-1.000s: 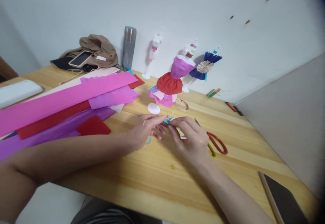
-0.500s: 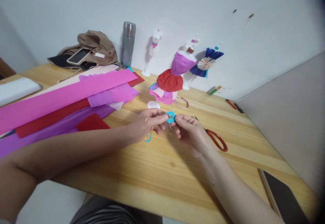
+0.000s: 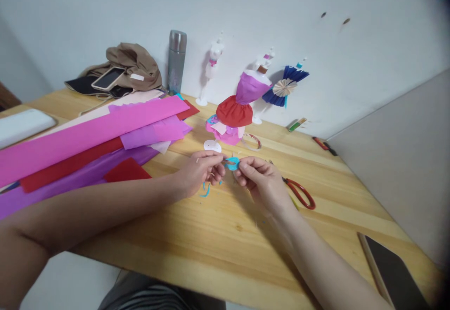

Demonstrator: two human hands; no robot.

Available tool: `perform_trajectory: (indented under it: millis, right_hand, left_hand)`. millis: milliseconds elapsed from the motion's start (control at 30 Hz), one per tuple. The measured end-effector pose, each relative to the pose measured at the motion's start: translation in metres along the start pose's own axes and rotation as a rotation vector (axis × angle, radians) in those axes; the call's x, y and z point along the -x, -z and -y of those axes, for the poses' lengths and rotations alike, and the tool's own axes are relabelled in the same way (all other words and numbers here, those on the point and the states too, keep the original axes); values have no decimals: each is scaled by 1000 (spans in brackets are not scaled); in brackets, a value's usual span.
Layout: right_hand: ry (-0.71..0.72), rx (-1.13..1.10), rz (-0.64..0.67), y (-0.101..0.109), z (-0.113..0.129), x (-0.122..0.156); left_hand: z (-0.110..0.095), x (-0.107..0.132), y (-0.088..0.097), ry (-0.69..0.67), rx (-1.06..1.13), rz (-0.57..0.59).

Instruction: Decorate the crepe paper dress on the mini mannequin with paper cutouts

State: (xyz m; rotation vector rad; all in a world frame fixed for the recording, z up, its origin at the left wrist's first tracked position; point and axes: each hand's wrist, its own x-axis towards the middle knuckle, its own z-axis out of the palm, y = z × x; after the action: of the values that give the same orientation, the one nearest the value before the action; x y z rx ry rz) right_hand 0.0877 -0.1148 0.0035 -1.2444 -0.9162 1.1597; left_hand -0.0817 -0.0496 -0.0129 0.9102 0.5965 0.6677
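Note:
Between my hands, above the wooden table, is a small rounded piece of bright blue paper [image 3: 232,164]. My right hand [image 3: 262,181] is closed, pinching its right edge between thumb and fingertips. My left hand [image 3: 204,171] is closed too, holding a thin brownish strip [image 3: 228,162] that lies against the paper's left side; what it is exactly I cannot make out. Blue paper scraps [image 3: 206,190] lie below my left hand. Beside my right wrist rest scissors with red handles [image 3: 303,193], their blades partly hidden by the hand.
Pink [image 3: 87,134], purple and red paper sheets spread over the left of the table [image 3: 197,244]. Behind stand a mannequin in a purple and red paper dress [image 3: 242,99], two more mannequins and a grey flask [image 3: 176,64]. A dark tablet-like object [image 3: 392,270] lies front right.
My left hand has shifted slightly left, drawing back from the blue paper's middle. The paper has tilted and looks flatter; more of the brownish strip shows beside it.

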Motion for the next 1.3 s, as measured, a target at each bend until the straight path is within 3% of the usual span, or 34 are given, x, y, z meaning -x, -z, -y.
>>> perform_trajectory:
  millis: [133,233,333,433,767,900,1067,1300]
  right_hand:
    - [-12,-60,2,-1,-1,1]
    - [-31,-72,46,2,-5,-1]
    - [-31,-48,58,3,-7,-2]
    - [-33,-5,46,0,-6,-1]
    - [106,154,16,-3,-12,-6]
    - [57,159,42,-4,-8,-4]
    - [-10,113,41,-5,-4,-2]
    - [-29,84,32,-6,-4,-1]
  left_hand:
    - [7,-1,2,179,51,115]
    - [11,1,1,74,67,154]
    - [13,2,0,-60,-3,81]
    - [12,2,0,-104,-66,15]
    - [-3,-1,1,-121,-329,30]
    - [-5,-1,2,-139,-366,31]
    - [-6,0,4,-157,-334,14]
    - [-2,-4,7,-126,-121,19]
